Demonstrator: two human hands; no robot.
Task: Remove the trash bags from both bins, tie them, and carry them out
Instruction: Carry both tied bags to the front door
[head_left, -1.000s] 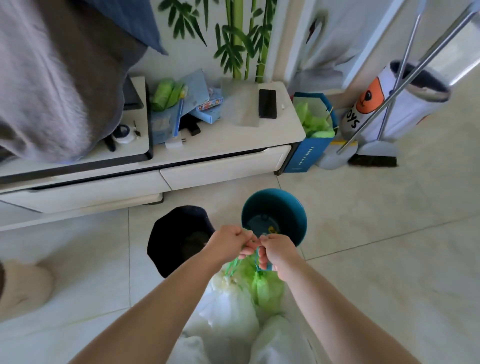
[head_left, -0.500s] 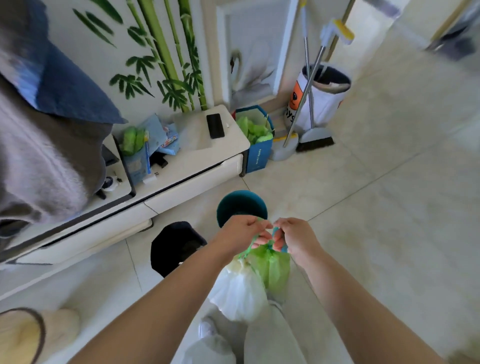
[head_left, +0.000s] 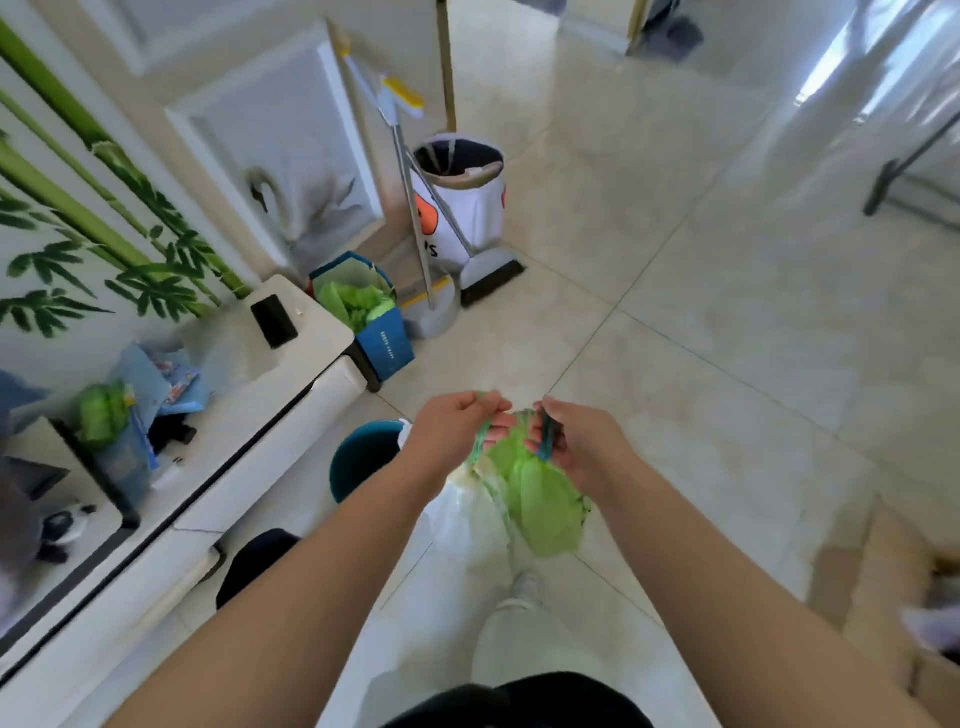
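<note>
Both my hands hold the tops of two small trash bags in front of me. My left hand grips a teal drawstring, and my right hand pinches another teal drawstring. Below them hang a green trash bag and a white trash bag, side by side, clear of the floor. The teal bin stands on the floor just left of my left wrist. The black bin stands nearer to me, partly behind my left forearm.
A low white cabinet runs along the left, holding a phone and clutter. A blue box with green bags, a broom and dustpan, and a white fabric basket stand ahead. A cardboard box sits at right.
The view has swung up and to the right, toward the open tiled floor. My hands have drawn slightly apart, and the bags have lifted higher off the bins.
</note>
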